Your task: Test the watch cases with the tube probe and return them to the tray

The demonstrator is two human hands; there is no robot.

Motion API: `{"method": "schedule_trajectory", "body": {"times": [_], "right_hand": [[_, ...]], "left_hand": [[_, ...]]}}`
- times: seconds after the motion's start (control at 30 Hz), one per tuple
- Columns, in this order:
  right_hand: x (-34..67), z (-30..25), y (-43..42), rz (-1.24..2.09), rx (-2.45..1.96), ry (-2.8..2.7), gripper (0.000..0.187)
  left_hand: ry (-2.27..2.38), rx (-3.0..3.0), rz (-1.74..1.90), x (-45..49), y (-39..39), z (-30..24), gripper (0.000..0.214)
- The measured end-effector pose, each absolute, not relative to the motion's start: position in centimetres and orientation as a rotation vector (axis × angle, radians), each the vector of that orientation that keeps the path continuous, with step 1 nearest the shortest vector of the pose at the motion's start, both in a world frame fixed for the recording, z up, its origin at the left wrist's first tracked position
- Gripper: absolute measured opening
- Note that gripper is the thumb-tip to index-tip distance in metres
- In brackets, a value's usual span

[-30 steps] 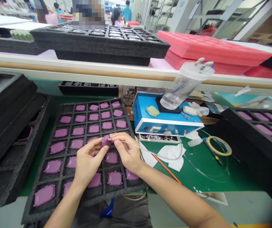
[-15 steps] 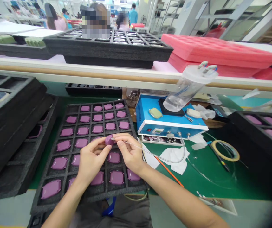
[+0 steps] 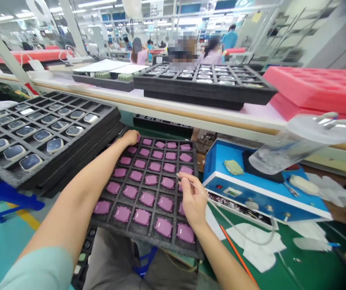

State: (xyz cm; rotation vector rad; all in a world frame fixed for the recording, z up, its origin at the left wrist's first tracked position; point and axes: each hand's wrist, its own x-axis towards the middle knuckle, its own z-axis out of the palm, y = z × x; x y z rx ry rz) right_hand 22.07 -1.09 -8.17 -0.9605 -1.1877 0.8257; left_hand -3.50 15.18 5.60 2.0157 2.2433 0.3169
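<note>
At the far left corner of the black foam tray (image 3: 157,237), my left hand (image 3: 130,138) is closed with a purple watch case (image 3: 138,137) at its fingertips, mostly hidden by the fingers. Purple watch cases (image 3: 146,198) fill the tray's square pockets. My right hand (image 3: 193,197) is over the tray's right side, its fingers pinched on a thin clear tube (image 3: 221,212) with a small tip pointing up and left. The tube runs right to the blue box-shaped machine (image 3: 236,209).
Left of the tray, stacked trays (image 3: 79,157) hold watch faces. A clear cylinder (image 3: 274,151) rests on the machine. White tissue (image 3: 256,245) and an orange stick (image 3: 236,251) lie on the green mat. Above runs a shelf (image 3: 124,100) with black trays and pink foam (image 3: 318,86).
My hands have come apart. The left carried the purple watch case to the tray's far left corner, while the right kept the tube. The view has swung left.
</note>
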Motion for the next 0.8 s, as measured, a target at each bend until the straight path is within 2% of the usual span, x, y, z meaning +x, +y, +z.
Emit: {"method": "schedule_trajectory", "body": {"times": [0.2,0.3,0.5,0.63,0.7,0.8], "right_hand": [[23.2,-8.1,0.5,0.722,-1.062,-1.182,0.035],[23.7,-8.6,1.5,0.721,-1.214,-1.224,0.047],[24.0,-9.9,0.3,0.68,-1.361,-1.303,0.064],[24.8,-9.3,-0.5,0.89,-1.534,-1.174,0.077],[25.4,-8.6,-0.2,0.948,-1.563,-1.132,0.075],[26.0,-7.2,0.0,1.081,-1.514,-1.116,0.057]], "left_hand": [[2.297,2.02,0.176,-3.8,15.9,4.6,0.037],[2.353,2.049,0.194,-3.8,11.0,3.6,0.039],[2.493,1.896,0.174,-5.9,-3.8,-0.2,0.044],[2.489,1.802,0.264,-6.5,-6.3,-1.6,0.052],[2.46,1.749,0.328,-6.5,-5.8,-1.4,0.057],[2.372,1.671,0.436,-7.0,-5.4,-0.5,0.053]]}}
